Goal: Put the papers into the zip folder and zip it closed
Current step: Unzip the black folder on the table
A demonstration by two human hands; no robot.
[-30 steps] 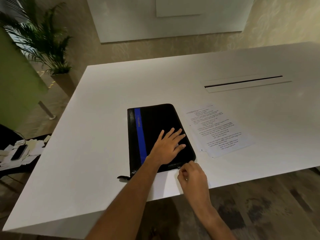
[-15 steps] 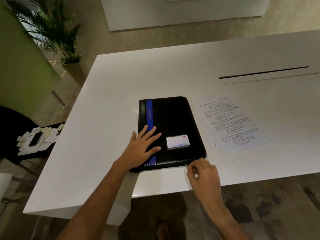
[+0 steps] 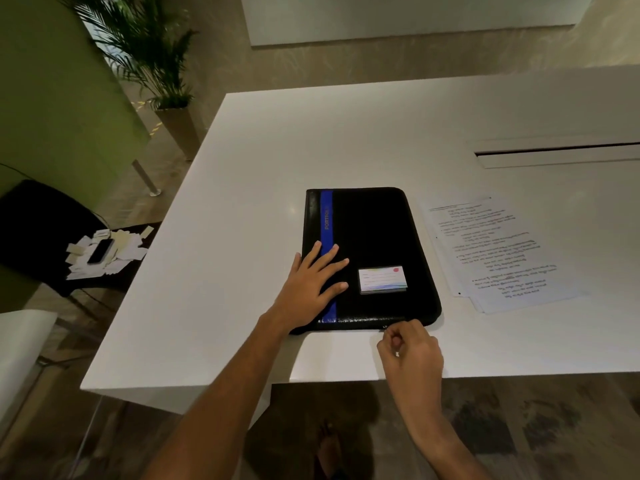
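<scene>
A black zip folder with a blue stripe and a small card label lies flat and closed on the white table. My left hand rests flat on its near left part, fingers spread over the stripe. My right hand is at the folder's near edge, thumb and fingers pinched on the zip pull, which is mostly hidden. A small stack of printed papers lies on the table just right of the folder, outside it.
A long cable slot runs across the table at the far right. Off the table's left edge stands a dark chair with a phone and paper slips. A potted palm stands at the back left.
My left hand slid from the folder's right half to its left side over the blue stripe, uncovering the card label. My right hand stays pinched at the near edge.
</scene>
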